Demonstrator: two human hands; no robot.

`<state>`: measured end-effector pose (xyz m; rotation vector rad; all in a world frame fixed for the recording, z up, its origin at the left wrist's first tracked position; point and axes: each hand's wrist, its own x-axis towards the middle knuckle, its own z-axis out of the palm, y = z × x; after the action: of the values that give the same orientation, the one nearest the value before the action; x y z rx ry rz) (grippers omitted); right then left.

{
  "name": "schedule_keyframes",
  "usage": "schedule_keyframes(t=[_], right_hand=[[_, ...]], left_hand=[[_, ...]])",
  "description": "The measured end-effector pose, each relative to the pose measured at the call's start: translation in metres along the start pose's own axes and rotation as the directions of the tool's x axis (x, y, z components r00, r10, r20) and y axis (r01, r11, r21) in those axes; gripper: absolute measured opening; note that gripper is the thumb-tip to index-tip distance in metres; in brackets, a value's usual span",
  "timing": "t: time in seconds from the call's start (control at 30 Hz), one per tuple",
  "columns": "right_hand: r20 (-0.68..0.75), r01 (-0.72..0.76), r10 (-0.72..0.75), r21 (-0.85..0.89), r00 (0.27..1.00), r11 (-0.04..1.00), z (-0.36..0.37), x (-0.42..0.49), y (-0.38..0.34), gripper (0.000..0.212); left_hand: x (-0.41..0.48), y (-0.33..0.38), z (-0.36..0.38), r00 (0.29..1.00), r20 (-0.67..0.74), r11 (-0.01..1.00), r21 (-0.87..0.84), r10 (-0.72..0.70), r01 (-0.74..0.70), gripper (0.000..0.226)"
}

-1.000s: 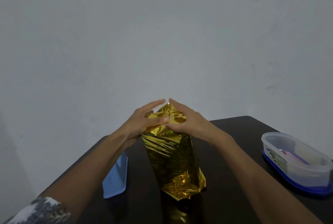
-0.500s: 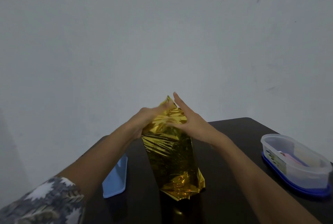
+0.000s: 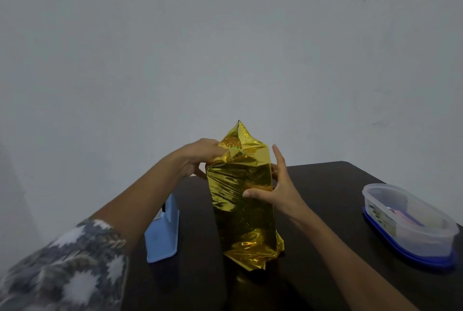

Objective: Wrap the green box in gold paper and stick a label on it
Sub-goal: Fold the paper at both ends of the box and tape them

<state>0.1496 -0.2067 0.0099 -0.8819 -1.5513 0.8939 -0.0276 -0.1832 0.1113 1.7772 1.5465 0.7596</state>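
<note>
A tall box fully covered in shiny gold paper stands upright on the dark table; none of the green box shows. Loose paper rises to a point at the top and crumples at the bottom. My left hand presses the folded paper at the box's upper left edge. My right hand grips the box's right side, thumb on the front face, fingers spread. No label is visible on the wrap.
A light blue tape dispenser stands left of the box. A clear plastic tub on a blue lid, holding small items, sits at the table's right edge. A plain grey wall rises behind.
My right hand slid from the top fold down to the box's right side. The paper's top point has sprung up. My left hand stays at the upper left.
</note>
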Motion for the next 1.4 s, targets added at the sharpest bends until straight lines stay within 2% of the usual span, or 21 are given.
schedule_keyframes(t=[0.13,0.3,0.37,0.43,0.47,0.53,0.57,0.6,0.63,0.73,0.83,0.87,0.93,0.97,1.0,1.07,1.17,1.27,1.33,1.4], right_hand=[[-0.034,0.011,-0.012,-0.033,0.999,0.999,0.003,0.001,0.004,0.13],[-0.082,0.008,-0.011,-0.041,0.997,0.999,0.003,0.002,0.007,0.13],[-0.098,-0.005,0.003,-0.026,0.995,1.0,0.001,0.003,0.009,0.13],[-0.102,-0.012,0.009,-0.024,0.995,1.0,0.0,0.005,0.011,0.128],[-0.102,-0.017,0.014,-0.03,0.995,0.999,0.0,0.005,0.012,0.128],[-0.103,-0.017,0.014,-0.031,0.995,0.999,-0.001,0.007,0.013,0.128],[-0.105,-0.019,0.015,-0.034,0.994,0.999,-0.001,0.008,0.012,0.129],[-0.107,-0.02,0.016,-0.04,0.994,0.999,0.0,0.008,0.011,0.128],[-0.11,-0.02,0.015,-0.042,0.994,0.999,-0.001,0.009,0.01,0.127],[-0.109,-0.011,0.004,-0.064,0.994,0.998,0.0,0.004,0.004,0.126],[-0.11,-0.005,-0.004,-0.083,0.994,0.997,0.0,0.002,0.004,0.123],[-0.104,-0.006,-0.003,-0.088,0.995,0.996,0.0,0.001,0.005,0.121],[-0.098,-0.012,0.003,-0.092,0.995,0.996,0.0,0.001,0.007,0.12],[-0.098,-0.015,0.006,-0.091,0.995,0.996,0.001,0.002,0.006,0.121],[-0.099,-0.016,0.006,-0.093,0.995,0.996,0.001,0.002,0.007,0.122],[-0.092,-0.017,0.008,-0.096,0.996,0.995,0.002,0.002,0.004,0.124],[-0.074,-0.003,-0.005,-0.104,0.997,0.995,0.001,0.001,0.003,0.12],[-0.07,0.015,-0.021,-0.085,0.997,0.996,-0.001,-0.002,0.004,0.119],[-0.062,0.023,-0.029,-0.087,0.998,0.996,-0.001,-0.003,0.004,0.125],[-0.043,0.017,-0.021,-0.102,0.999,0.995,-0.001,-0.002,0.003,0.129]], left_hand=[[0.006,0.006,0.011,1.0,0.011,0.993,-0.116,-0.015,0.016,0.063],[0.009,-0.001,0.01,1.0,0.02,0.97,-0.241,-0.008,0.013,0.079],[0.007,-0.007,0.002,0.998,-0.037,0.935,-0.352,0.044,-0.055,0.084],[-0.001,-0.018,-0.007,0.974,-0.119,0.869,-0.441,0.191,-0.225,0.094],[-0.01,-0.023,-0.01,0.938,-0.14,0.858,-0.38,0.316,-0.346,0.1],[-0.028,-0.025,-0.012,0.843,-0.022,0.843,-0.018,0.538,-0.538,0.098],[-0.03,-0.023,-0.011,0.82,0.052,0.799,0.193,0.571,-0.569,0.093],[-0.031,-0.016,-0.009,0.808,0.08,0.749,0.329,0.584,-0.575,0.087],[-0.029,-0.007,-0.008,0.787,0.05,0.717,0.381,0.614,-0.584,0.077],[-0.029,0.025,-0.011,0.748,-0.09,0.738,0.278,0.657,-0.615,0.049],[-0.032,0.044,-0.027,0.723,-0.257,0.755,0.043,0.641,-0.655,0.041],[-0.034,0.046,-0.031,0.725,-0.269,0.752,-0.006,0.634,-0.66,0.044],[-0.036,0.046,-0.037,0.794,-0.122,0.802,0.044,0.596,-0.596,0.061],[-0.037,0.045,-0.037,0.842,-0.007,0.831,0.165,0.539,-0.531,0.072],[-0.038,0.043,-0.035,0.877,0.092,0.824,0.306,0.472,-0.476,0.078],[-0.034,0.041,-0.028,0.881,0.169,0.748,0.473,0.442,-0.466,0.07],[-0.032,0.046,-0.023,0.826,0.063,0.754,0.375,0.56,-0.539,0.036],[-0.032,0.044,-0.028,0.8,-0.095,0.802,0.171,0.592,-0.573,0.029],[-0.032,0.039,-0.031,0.824,-0.068,0.825,0.104,0.563,-0.555,0.034],[-0.034,0.035,-0.033,0.848,0.054,0.832,0.172,0.527,-0.527,0.039]])
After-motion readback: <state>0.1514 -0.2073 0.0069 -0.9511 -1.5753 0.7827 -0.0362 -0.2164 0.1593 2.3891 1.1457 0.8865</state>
